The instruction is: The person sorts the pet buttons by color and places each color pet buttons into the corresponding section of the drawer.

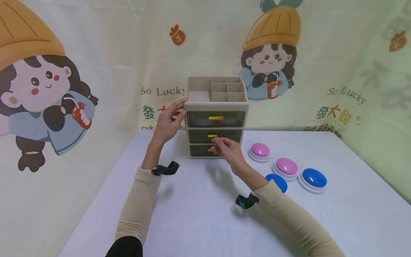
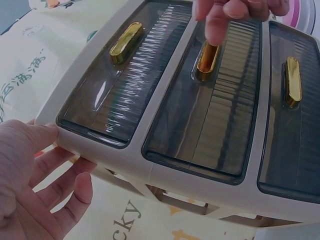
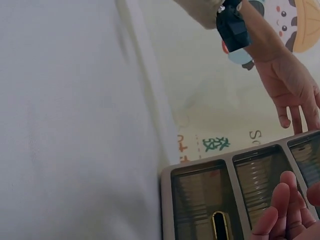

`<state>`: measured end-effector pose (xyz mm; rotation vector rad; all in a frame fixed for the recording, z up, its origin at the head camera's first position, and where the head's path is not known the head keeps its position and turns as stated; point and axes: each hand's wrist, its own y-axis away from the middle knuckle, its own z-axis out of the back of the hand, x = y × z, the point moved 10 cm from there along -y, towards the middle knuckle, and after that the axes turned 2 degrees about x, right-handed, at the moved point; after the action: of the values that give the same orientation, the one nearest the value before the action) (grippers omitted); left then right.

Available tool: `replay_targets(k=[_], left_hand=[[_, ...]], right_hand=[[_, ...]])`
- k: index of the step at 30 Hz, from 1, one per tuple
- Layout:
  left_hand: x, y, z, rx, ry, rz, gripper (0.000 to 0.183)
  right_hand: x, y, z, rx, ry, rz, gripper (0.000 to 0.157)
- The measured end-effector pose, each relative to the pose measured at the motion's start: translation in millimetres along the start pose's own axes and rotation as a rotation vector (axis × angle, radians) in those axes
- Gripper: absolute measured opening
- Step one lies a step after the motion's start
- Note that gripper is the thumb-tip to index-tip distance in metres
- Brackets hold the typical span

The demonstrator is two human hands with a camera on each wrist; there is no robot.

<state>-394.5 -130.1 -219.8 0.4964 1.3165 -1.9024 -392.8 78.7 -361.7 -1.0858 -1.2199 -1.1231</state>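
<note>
A small beige drawer organizer (image 1: 215, 106) with three dark see-through drawers and gold handles stands on the table. All three drawers are closed. My left hand (image 1: 168, 123) rests at its left side near the top; the left wrist view shows the thumb along the front edge and the fingers spread by the side wall. In front of the middle drawer (image 2: 200, 120) is my right hand (image 1: 228, 151). One fingertip overlaps the upper end of the gold middle handle (image 2: 206, 62) in the left wrist view; firm contact is unclear. The right thumb (image 3: 314, 194) stands apart from the fingers.
Right of the organizer stand push buttons on white bases: two pink (image 1: 260, 150) (image 1: 287, 166) and two blue (image 1: 314, 177) (image 1: 278, 182), one partly behind my right forearm. Open compartments (image 1: 228, 89) top the organizer. A printed cloth (image 1: 205, 43) hangs behind the white table (image 1: 192, 214).
</note>
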Motion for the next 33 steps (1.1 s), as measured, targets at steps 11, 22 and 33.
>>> replay_targets(k=[11,22,33], left_hand=[[-1.6,-1.4,-0.6,0.004,-0.004,-0.010,0.044],[28.7,-11.9,-5.2,0.008,-0.002,-0.030,0.045],[32.0,-9.5,-2.7,0.014,-0.002,-0.029,0.046]], right_hand=[[-10.8,-8.0,0.2,0.058,-0.154,-0.125,0.046],[-11.8,-14.5,5.0,0.051,-0.238,-0.151,0.048],[-16.0,2.5,4.6,0.037,-0.174,-0.171,0.048]])
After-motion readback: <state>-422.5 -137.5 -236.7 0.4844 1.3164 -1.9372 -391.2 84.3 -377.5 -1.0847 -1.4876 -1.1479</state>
